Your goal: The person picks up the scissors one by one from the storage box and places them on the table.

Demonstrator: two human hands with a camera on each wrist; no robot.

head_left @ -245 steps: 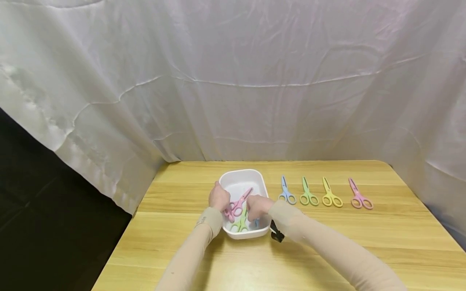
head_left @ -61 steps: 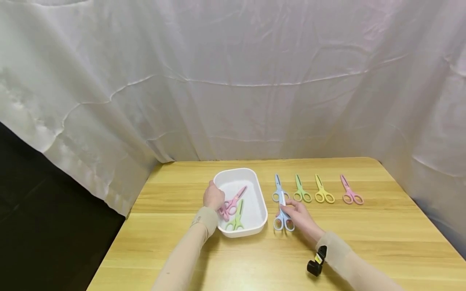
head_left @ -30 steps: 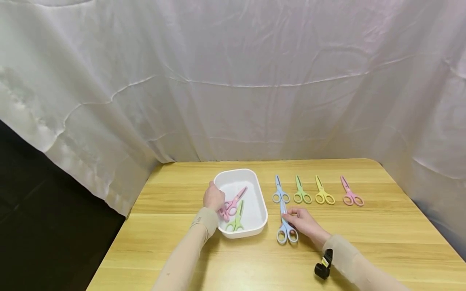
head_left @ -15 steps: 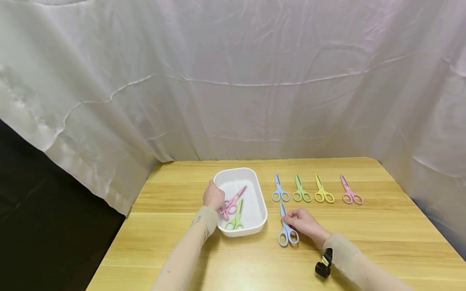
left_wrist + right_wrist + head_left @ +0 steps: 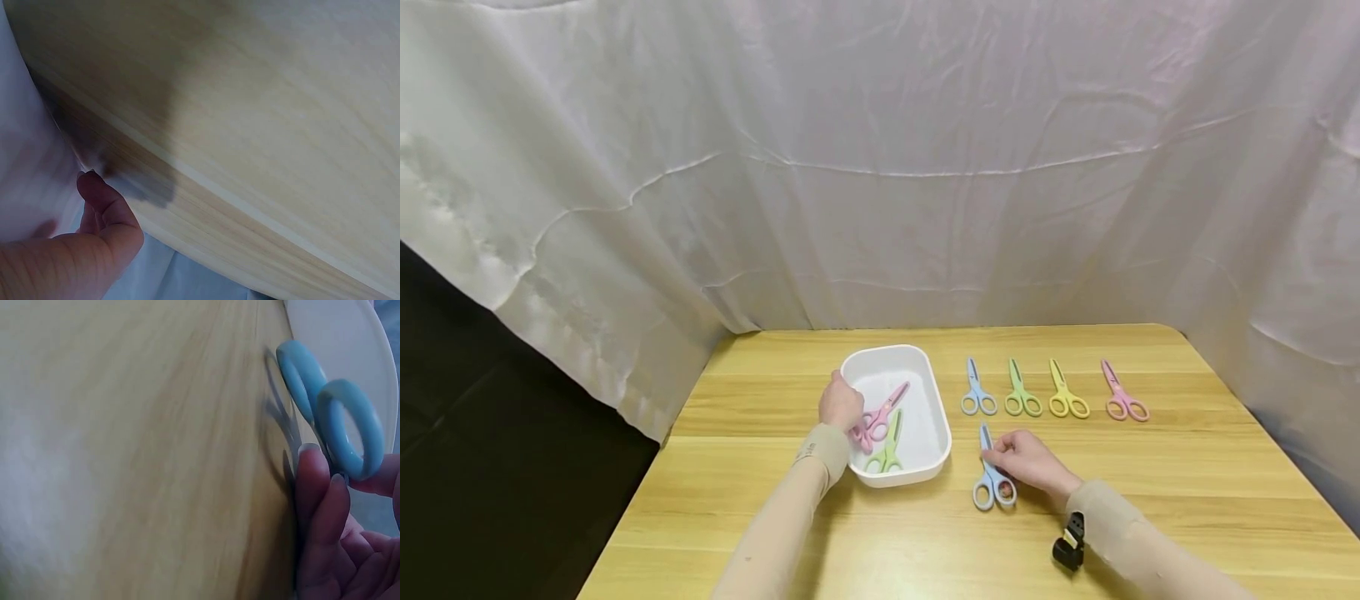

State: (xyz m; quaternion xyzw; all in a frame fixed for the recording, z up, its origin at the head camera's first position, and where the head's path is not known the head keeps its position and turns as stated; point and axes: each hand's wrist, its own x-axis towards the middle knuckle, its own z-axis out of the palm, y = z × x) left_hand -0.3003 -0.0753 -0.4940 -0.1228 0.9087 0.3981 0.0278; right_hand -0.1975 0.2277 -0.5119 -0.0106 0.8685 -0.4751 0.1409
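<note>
My right hand [image 5: 1030, 460] pinches a pair of blue scissors [image 5: 992, 485] by the blades, just right of the white bin [image 5: 946, 454]. Their blades point away from me, and in the right wrist view the blue finger loops [image 5: 355, 425] stand close over the wood. With my left hand [image 5: 840, 406] I grip the bin's left wall; the left wrist view shows the thumb [image 5: 103, 197] against its outside. Inside the bin lie green scissors [image 5: 891, 446] and pink scissors [image 5: 887, 412], with more pink handles [image 5: 861, 437] partly hidden beside my left hand.
Behind my right hand, blue scissors [image 5: 975, 390], green scissors [image 5: 1021, 392], yellow scissors [image 5: 1064, 392] and pink scissors [image 5: 1122, 393] lie in a row, blades pointing away. The wooden table [image 5: 895, 542] ends at a pale curtain [image 5: 925, 208].
My right hand has come out of the bin with the blue scissors and drawn them toward me, apart from the blue pair in the row. My left hand stays at the bin.
</note>
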